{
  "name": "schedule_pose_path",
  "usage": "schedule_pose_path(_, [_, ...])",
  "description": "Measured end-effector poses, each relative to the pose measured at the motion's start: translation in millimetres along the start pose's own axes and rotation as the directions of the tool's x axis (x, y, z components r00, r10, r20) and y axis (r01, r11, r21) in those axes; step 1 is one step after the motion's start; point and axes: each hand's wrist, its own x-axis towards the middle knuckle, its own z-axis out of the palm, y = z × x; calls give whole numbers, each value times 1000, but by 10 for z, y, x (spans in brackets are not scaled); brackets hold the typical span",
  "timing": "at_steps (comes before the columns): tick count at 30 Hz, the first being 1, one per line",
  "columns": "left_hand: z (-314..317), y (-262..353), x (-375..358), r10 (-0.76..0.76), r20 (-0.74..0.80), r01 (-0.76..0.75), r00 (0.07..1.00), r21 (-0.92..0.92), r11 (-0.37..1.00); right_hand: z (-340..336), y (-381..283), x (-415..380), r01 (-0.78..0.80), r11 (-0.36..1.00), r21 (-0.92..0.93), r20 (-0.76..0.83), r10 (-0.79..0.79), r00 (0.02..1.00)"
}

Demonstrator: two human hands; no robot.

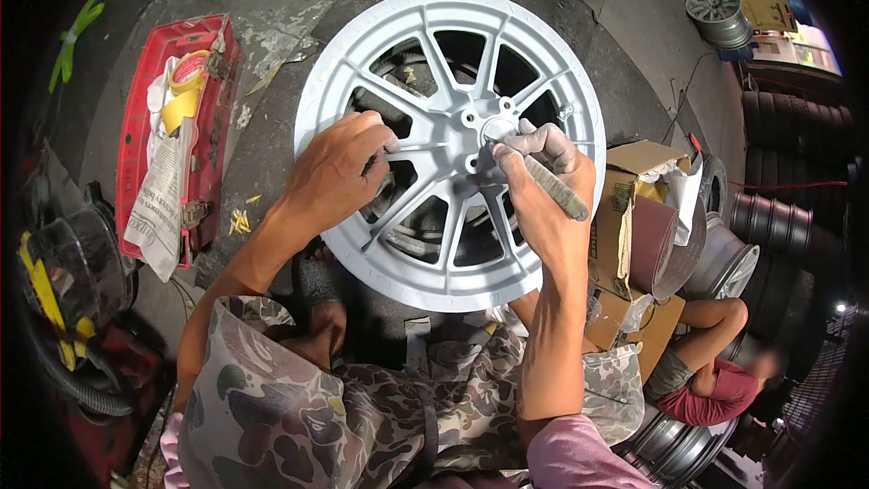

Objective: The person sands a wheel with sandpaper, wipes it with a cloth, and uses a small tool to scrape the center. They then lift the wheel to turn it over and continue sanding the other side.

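A light grey multi-spoke wheel rim (317,100) lies flat in front of me. My right hand (548,177) is closed round a dusty, stick-like tool (561,194) over the hub, and the tool's tip is hidden near the centre bore (498,129). On the left side of the rim, my left hand (344,163) has its fingers curled and pressed together above the spokes. Whatever those fingers hold, if anything, is too small or hidden to make out. Grey dust coats the fingertips of both hands.
At the left stands a red toolbox (204,140) with yellow tape and newspaper. Beyond it is a black vacuum-like machine (77,263). Cardboard boxes (608,240) with brown sanding discs (654,249) stand right of the rim. Another person (715,389) sits at the lower right, near more rims and tyres.
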Motion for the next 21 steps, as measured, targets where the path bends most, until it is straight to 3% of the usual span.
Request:
schedule_pose_path(4, [6,-15,-5,13,-6,-13,1000,-2,1000,-15,-50,-2,5,997,-76,15,-4,1000])
schedule_pose_path(7, [6,8,-2,-11,-31,11,999,2,1000,-123,12,36,-49,999,11,98,47,994])
schedule_pose_path(11, [24,-14,9,18,-36,-18,999,12,1000,-440,-21,77,118,991,-68,163,-106,981])
schedule_pose_path(12, [39,-30,7,23,-45,-21,999,33,999,-576,-87,80,54,998,-42,153,-47,987])
schedule_pose_path(13, [52,-31,9,32,-48,-29,998,50,998,-763,-214,91,-9,986,-164,160,35,987])
schedule_pose_path(15, [68,-26,7,23,-32,-19,999,126,992,-1137,-327,124,116,870,-479,154,-47,987])
schedule_pose_path(17, [121,-39,-10,29,-52,-19,998,177,984,-1652,55,35,391,631,-670,129,-420,898])
schedule_pose_path(19, [105,33,-2,-23,-21,27,1000,227,974,-2228,22,-71,240,734,-635,201,-142,969])
schedule_pose_path(21, [82,76,7,-3,13,0,1000,241,970,-2826,320,-354,260,610,-749,187,-182,965])
